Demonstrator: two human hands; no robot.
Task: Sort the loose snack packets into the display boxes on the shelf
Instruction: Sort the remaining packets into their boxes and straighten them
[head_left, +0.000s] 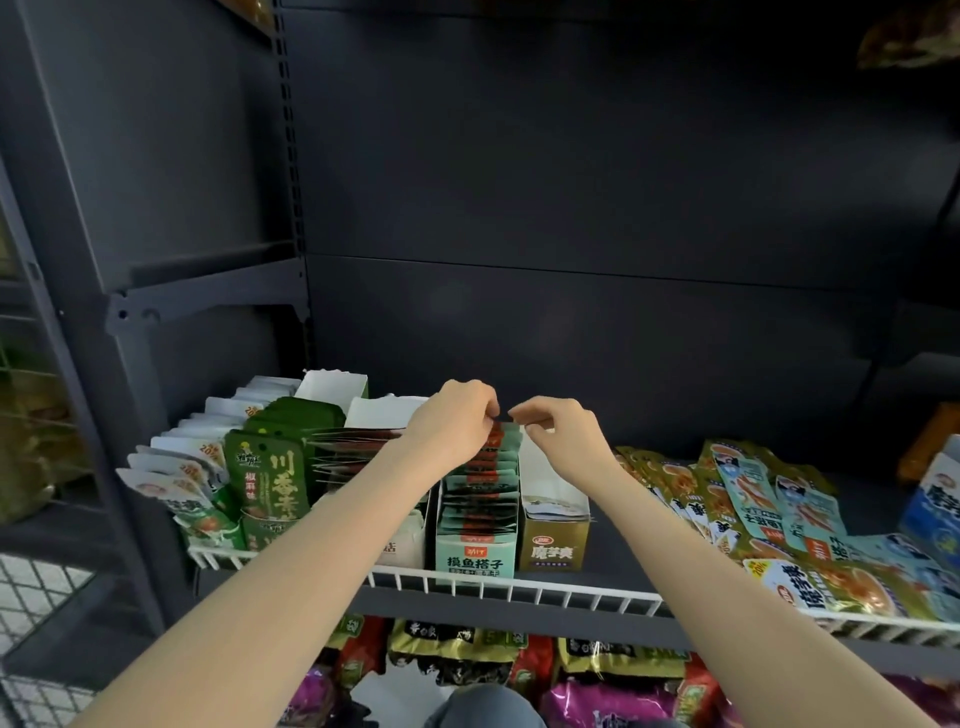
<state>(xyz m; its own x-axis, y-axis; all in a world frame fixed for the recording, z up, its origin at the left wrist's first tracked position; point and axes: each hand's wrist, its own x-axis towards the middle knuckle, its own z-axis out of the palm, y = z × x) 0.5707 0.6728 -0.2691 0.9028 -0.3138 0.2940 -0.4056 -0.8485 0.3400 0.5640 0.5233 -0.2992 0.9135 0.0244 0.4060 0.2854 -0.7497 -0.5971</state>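
A pale green display box (475, 556) stands in the middle of the shelf, packed with a row of green and red snack packets (480, 478). My left hand (457, 421) hovers over the back of that row with curled fingers pinching the top edge of the rearmost packet. My right hand (558, 423) is just to its right, fingers curled at the packets' right top corner. A gold display box (553, 543) beside it holds little. Loose packets (753, 499) lie piled on the shelf to the right.
Left of the green box are a white box (402, 540), dark green packets (272, 478) and white packets (176, 467). A white wire rail (519, 587) fronts the shelf. A blue box (935, 499) stands far right. More snack bags (457, 660) fill the shelf below.
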